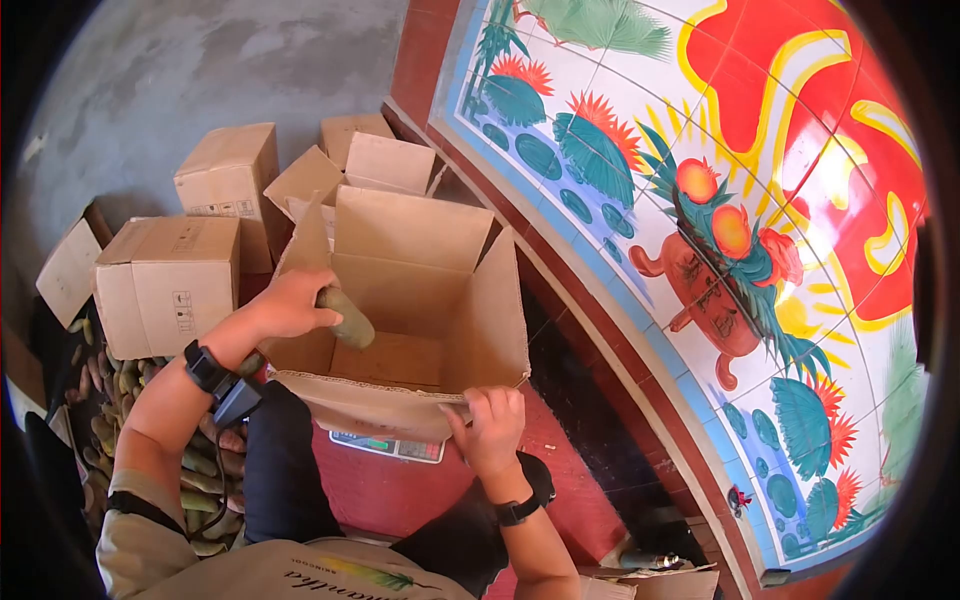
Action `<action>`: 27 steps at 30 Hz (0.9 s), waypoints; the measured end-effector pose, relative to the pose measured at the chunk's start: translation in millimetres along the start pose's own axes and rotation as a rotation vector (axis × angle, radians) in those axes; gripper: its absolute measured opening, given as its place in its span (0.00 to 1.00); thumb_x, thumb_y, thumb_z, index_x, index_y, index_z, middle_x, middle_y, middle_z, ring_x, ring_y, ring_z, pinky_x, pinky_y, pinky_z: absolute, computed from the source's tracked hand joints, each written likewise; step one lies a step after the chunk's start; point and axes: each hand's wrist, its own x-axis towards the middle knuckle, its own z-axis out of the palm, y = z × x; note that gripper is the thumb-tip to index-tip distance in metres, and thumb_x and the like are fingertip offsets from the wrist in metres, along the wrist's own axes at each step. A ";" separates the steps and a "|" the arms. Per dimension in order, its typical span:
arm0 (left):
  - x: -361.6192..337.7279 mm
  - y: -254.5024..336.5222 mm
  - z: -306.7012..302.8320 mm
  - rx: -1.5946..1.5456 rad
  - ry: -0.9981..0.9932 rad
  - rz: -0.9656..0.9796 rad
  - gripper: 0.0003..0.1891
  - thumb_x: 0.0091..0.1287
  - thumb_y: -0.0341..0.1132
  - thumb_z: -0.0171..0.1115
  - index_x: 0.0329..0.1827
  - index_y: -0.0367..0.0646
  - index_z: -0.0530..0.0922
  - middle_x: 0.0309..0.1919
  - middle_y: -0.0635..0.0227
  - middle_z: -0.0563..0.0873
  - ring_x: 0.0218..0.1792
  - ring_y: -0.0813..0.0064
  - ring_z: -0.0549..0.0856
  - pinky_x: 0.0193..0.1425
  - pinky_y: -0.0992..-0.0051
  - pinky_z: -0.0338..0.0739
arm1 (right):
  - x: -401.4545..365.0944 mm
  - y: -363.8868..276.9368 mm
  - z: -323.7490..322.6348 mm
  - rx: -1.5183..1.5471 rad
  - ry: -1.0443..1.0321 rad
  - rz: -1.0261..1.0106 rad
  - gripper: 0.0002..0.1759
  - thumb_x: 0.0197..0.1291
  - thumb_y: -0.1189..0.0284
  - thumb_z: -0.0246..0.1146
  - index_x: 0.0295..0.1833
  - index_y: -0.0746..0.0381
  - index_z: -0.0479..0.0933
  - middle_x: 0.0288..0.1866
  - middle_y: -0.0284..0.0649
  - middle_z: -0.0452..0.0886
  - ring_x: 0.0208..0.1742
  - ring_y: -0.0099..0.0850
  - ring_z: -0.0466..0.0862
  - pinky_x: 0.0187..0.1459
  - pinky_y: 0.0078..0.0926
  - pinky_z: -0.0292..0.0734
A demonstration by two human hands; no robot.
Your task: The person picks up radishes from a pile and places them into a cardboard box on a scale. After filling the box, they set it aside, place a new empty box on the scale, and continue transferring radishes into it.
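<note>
An open cardboard box (405, 260) stands in front of me with its flaps up, and its visible bottom is bare. My left hand (300, 303) is over the box's left side, its fingers wrapped round a green, oblong vegetable or fruit (346, 318) that hangs inside the opening. At the near right edge, my right hand (486, 425) grips the box's rim. Under the box's near side shows part of a scale (388, 446) with a keypad, on a red surface (350, 492).
A heap of similar oblong produce (200, 480) lies at the left. Closed boxes (170, 285) and open boxes (390, 165) stand at the left and behind. A painted tile wall (700, 300) rises at the right. Another carton (655, 582) is at the bottom right.
</note>
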 end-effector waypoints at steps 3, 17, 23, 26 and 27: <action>16.2 -4.2 12.1 0.080 -0.145 -0.063 0.18 0.48 0.36 0.69 0.40 0.38 0.75 0.34 0.55 0.80 0.37 0.58 0.79 0.42 0.66 0.72 | -2.0 1.2 0.9 0.017 0.009 0.010 0.21 0.35 0.68 0.72 0.37 0.58 0.73 0.34 0.35 0.73 0.37 0.34 0.73 0.38 0.32 0.67; 21.5 -16.2 32.4 0.239 -0.617 0.022 0.18 0.50 0.37 0.68 0.43 0.41 0.77 0.36 0.58 0.82 0.40 0.58 0.80 0.43 0.65 0.73 | -5.6 0.6 -2.5 0.068 -0.016 0.017 0.23 0.31 0.73 0.72 0.38 0.59 0.72 0.35 0.37 0.72 0.38 0.37 0.72 0.41 0.33 0.66; 21.9 -9.4 23.7 0.183 -0.456 -0.013 0.13 0.54 0.34 0.63 0.43 0.45 0.78 0.35 0.61 0.83 0.39 0.59 0.81 0.43 0.65 0.74 | -6.4 0.0 -2.4 0.043 -0.020 0.012 0.24 0.31 0.74 0.73 0.38 0.60 0.71 0.34 0.38 0.72 0.37 0.37 0.71 0.39 0.34 0.66; 12.3 7.6 10.8 0.251 -0.198 0.015 0.14 0.53 0.33 0.63 0.44 0.44 0.78 0.33 0.60 0.83 0.38 0.58 0.81 0.43 0.64 0.74 | -4.9 -0.8 -2.9 0.033 -0.023 0.001 0.23 0.32 0.72 0.72 0.38 0.59 0.72 0.34 0.37 0.72 0.37 0.37 0.72 0.39 0.34 0.66; 7.8 9.4 6.8 0.302 -0.056 0.038 0.15 0.52 0.32 0.64 0.44 0.42 0.77 0.32 0.59 0.83 0.37 0.57 0.81 0.44 0.63 0.75 | -4.7 -1.4 -3.1 0.024 -0.024 -0.006 0.21 0.34 0.70 0.72 0.37 0.59 0.72 0.34 0.37 0.72 0.37 0.37 0.73 0.39 0.34 0.66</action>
